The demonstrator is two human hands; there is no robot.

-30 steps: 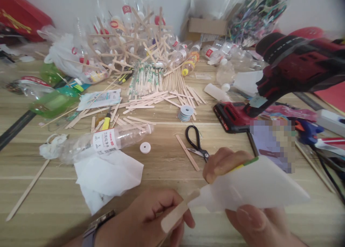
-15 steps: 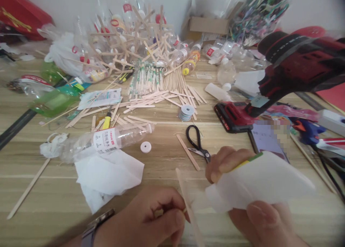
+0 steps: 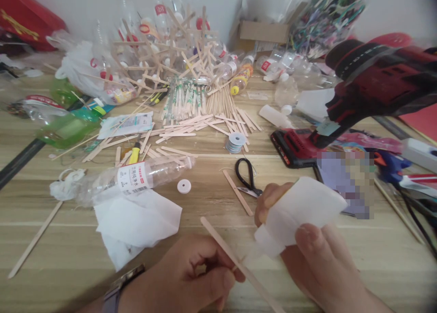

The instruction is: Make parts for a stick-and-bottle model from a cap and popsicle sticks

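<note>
Low in the picture, my left hand [image 3: 184, 272] pinches a flat wooden craft stick [image 3: 219, 240], along with a thin stick end that pokes out at the fingertips. The craft stick slants from upper left to lower right. My right hand [image 3: 319, 254] is wrapped round a white glue bottle [image 3: 309, 201], tipped so that its clear nozzle points down and left, close to the craft stick. I cannot tell whether the nozzle touches the wood. Just beyond my right fingers lie black-handled scissors [image 3: 251, 179], with another craft stick [image 3: 238, 192] beside them.
A plastic water bottle [image 3: 160, 173] and white tissue [image 3: 143, 226] lie at left. Farther back are a wire spool [image 3: 235, 142], piled craft sticks [image 3: 184, 126] and a stick structure [image 3: 191, 58]. A red cordless drill [image 3: 378, 85] stands at right, above a phone [image 3: 332, 176].
The craft stick has turned, its far end swinging left. My right hand has brought the glue bottle slightly left, and the bottle's angle has changed. My left hand has barely moved.
</note>
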